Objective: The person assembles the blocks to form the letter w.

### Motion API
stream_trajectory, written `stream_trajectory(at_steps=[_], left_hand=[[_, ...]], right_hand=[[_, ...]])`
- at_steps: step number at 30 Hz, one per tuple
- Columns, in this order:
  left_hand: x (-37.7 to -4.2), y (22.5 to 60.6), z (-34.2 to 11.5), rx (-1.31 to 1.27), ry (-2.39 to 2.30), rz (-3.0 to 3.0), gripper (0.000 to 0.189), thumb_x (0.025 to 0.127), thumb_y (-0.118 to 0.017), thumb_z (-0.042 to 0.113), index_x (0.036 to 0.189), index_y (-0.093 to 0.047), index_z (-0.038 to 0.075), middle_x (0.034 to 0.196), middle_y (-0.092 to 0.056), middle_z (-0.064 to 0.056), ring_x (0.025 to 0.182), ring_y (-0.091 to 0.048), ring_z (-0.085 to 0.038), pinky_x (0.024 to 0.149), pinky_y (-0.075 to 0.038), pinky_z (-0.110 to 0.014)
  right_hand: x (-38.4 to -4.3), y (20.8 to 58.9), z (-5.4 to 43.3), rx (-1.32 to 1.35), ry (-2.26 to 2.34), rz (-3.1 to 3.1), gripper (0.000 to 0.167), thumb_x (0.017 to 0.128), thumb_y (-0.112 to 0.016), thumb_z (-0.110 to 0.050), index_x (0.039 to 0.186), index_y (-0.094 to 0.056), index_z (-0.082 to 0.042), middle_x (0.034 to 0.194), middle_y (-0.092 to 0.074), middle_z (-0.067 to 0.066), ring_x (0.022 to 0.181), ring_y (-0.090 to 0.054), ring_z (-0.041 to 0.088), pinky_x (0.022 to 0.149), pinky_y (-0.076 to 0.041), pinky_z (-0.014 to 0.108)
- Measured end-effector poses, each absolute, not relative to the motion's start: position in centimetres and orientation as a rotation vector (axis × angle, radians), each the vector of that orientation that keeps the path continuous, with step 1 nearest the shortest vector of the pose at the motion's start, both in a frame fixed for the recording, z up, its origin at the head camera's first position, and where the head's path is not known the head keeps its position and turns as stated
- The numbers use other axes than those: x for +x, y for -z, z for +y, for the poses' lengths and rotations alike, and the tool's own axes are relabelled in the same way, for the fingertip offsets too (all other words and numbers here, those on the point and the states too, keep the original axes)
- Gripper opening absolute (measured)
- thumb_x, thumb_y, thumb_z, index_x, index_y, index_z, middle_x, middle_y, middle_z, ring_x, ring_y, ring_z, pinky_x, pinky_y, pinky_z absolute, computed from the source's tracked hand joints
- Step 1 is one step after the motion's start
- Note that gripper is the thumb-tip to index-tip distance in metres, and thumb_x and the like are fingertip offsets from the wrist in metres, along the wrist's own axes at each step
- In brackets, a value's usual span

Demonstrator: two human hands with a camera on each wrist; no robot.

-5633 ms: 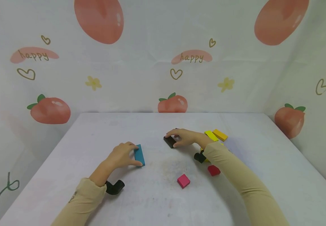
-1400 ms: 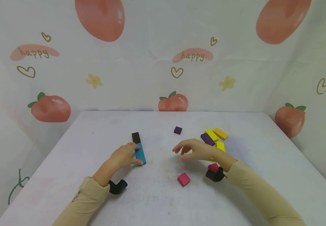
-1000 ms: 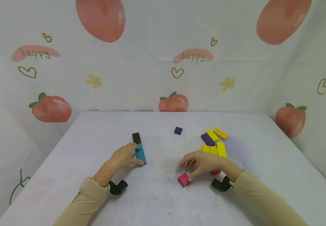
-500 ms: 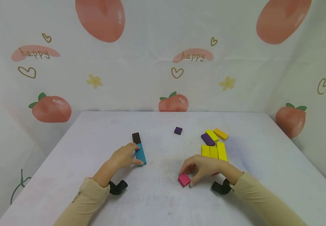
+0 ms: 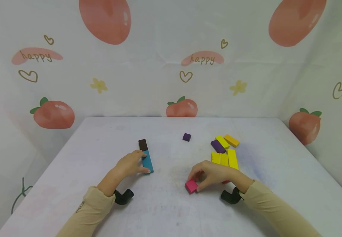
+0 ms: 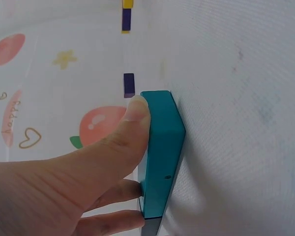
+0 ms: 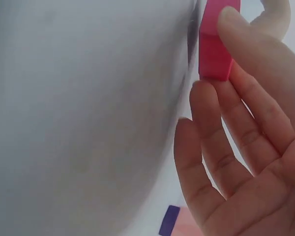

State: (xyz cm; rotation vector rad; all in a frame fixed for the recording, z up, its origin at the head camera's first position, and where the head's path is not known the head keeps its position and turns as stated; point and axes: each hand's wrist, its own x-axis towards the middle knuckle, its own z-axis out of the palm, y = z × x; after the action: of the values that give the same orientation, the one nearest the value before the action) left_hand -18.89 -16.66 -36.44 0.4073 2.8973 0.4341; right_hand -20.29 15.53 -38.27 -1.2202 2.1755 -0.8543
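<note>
On the white table, a blue block (image 5: 147, 162) lies lengthwise, with a dark brown block (image 5: 143, 144) end to end beyond it. My left hand (image 5: 126, 163) grips the blue block, thumb at its near end and fingers along its left side; the left wrist view has this blue block (image 6: 162, 152) close up. Nearer the front, my right hand (image 5: 213, 172) pinches a pink block (image 5: 191, 186) between thumb and fingers. The right wrist view shows the pink block (image 7: 216, 54) at the fingertips, low over the table, the lower fingers spread loosely.
Behind the right hand lie several yellow blocks (image 5: 232, 158), a purple block (image 5: 218, 146) and an orange block (image 5: 231, 140). A red block (image 5: 226, 181) peeks out under that hand. One small purple block (image 5: 186, 137) sits alone toward the back.
The dark block went from the right hand's fingers to the blue block's far end. My right hand then came forward, took hold of the pink block and shifted it slightly left. The left hand stayed put.
</note>
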Motion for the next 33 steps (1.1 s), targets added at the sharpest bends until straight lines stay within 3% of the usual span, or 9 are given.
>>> stream_trajectory(at_steps=[8, 33], left_hand=[[-18.9, 36.4, -16.6, 0.422, -0.45, 2.907, 0.066, 0.077, -0.074, 0.037, 0.127, -0.052, -0.001, 0.138, -0.045, -0.026, 0.122, -0.048, -0.044, 0.099, -0.044, -0.053], [-19.0, 36.6, -16.7, 0.436, -0.441, 2.91, 0.067, 0.076, -0.075, 0.038, 0.127, -0.052, -0.001, 0.137, -0.047, -0.025, 0.121, -0.05, -0.042, 0.098, -0.045, -0.052]], right_hand=[[-20.4, 38.0, 14.2, -1.197, 0.891, 2.267, 0.034, 0.08, -0.074, -0.027, 0.111, -0.066, -0.015, 0.105, -0.067, -0.003, 0.092, -0.061, 0.009, 0.086, -0.052, 0.02], [-19.7, 38.0, 7.9, -0.977, 1.064, 2.379, 0.035, 0.079, -0.074, -0.017, 0.111, -0.066, -0.005, 0.105, -0.068, 0.009, 0.087, -0.06, 0.014, 0.072, -0.05, 0.011]])
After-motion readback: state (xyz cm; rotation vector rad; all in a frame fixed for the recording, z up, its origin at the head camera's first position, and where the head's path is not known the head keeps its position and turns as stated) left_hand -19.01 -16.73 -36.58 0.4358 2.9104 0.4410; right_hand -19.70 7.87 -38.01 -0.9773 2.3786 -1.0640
